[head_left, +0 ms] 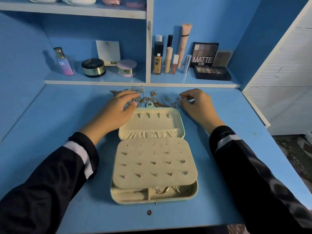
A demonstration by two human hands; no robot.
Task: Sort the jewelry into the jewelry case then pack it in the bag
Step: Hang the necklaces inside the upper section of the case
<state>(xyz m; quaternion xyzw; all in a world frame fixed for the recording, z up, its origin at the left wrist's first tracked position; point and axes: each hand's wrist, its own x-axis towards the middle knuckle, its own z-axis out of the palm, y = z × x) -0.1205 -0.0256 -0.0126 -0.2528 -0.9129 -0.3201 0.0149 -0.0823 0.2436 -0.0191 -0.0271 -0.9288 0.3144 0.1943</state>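
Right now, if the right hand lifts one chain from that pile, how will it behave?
Probably floppy: the chains lie in loose thin loops. Likely to snag and drag neighbours, since strands overlap. Probably light; the right hand pinches one with fingertips alone.

Jewelry case (148,123) on desk (50,124); jewelry pile (148,98) behind it; studs (154,162) on its panel (131,146); cosmetics (157,59) on rear shelf (109,78).

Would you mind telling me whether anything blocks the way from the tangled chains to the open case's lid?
Nothing visible does. The tangled gold and silver chains lie directly behind the open mint jewelry case, whose cream lid hooks are bare.
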